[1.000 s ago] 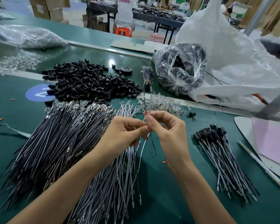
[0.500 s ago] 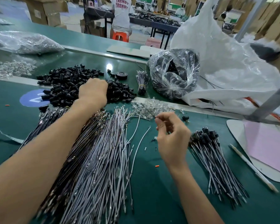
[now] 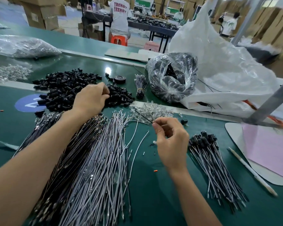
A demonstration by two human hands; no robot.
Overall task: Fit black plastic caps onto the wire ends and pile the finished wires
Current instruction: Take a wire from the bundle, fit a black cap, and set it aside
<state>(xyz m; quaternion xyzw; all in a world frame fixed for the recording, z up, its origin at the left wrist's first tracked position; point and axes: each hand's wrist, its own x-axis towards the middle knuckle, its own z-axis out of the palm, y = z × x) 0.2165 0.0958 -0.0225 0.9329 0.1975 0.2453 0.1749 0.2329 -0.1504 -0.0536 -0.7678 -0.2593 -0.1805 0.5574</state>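
Observation:
A heap of loose black caps (image 3: 64, 88) lies at the back left of the green table. My left hand (image 3: 91, 97) rests on its right side, fingers curled down and pinching at a black cap. My right hand (image 3: 170, 141) hovers over the table's middle and pinches a thin wire (image 3: 143, 116) whose dark end points up and left. Uncapped grey and dark wires (image 3: 91, 160) spread in a broad pile under my left forearm. Finished wires (image 3: 214, 163) with black caps on their far ends lie piled to the right of my right hand.
Clear plastic bits (image 3: 151, 110) lie behind my right hand, with one stray cap (image 3: 183, 121). Further back are a tied wire bundle (image 3: 140, 85), a tape roll (image 3: 120, 78), a clear bag of black parts (image 3: 171, 77) and a big white sack (image 3: 222, 62). A pink sheet (image 3: 268, 150) and a pen (image 3: 252, 170) lie right.
My left hand let go of the wire and reached back to the black cap heap, where its fingers now dig in. My right hand kept the wire and lowered slightly.

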